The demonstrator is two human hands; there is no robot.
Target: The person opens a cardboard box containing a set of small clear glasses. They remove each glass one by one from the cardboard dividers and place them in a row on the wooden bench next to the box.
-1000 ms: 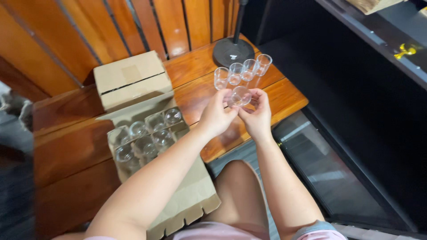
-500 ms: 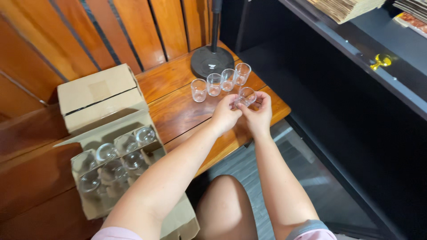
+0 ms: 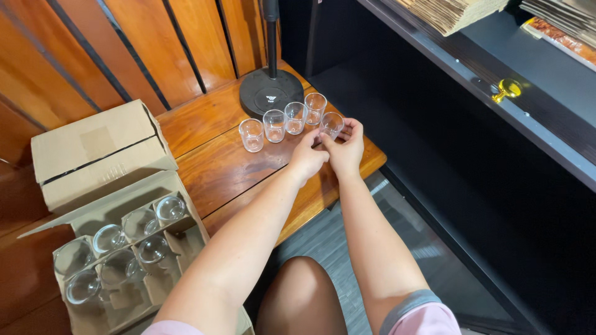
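Observation:
Both my hands meet around one small clear glass (image 3: 331, 123) at the right end of a row on the wooden table (image 3: 211, 167). My left hand (image 3: 308, 158) touches its near side and my right hand (image 3: 345, 146) grips it from the right. Several more clear glasses (image 3: 283, 121) stand upright in a line to its left, in front of a black round stand base (image 3: 271, 90). An open cardboard box (image 3: 118, 248) with dividers holds several more glasses at the lower left.
A closed cardboard box (image 3: 99, 152) sits behind the open one. Wooden slat wall runs along the back. A dark shelf (image 3: 496, 93) with stacked paper and a small yellow object (image 3: 507, 90) is on the right. My knee (image 3: 301, 298) is below the table edge.
The glass in my hands has come down from above the row to the table at the row's right end. The view has shifted, so the boxes sit further left.

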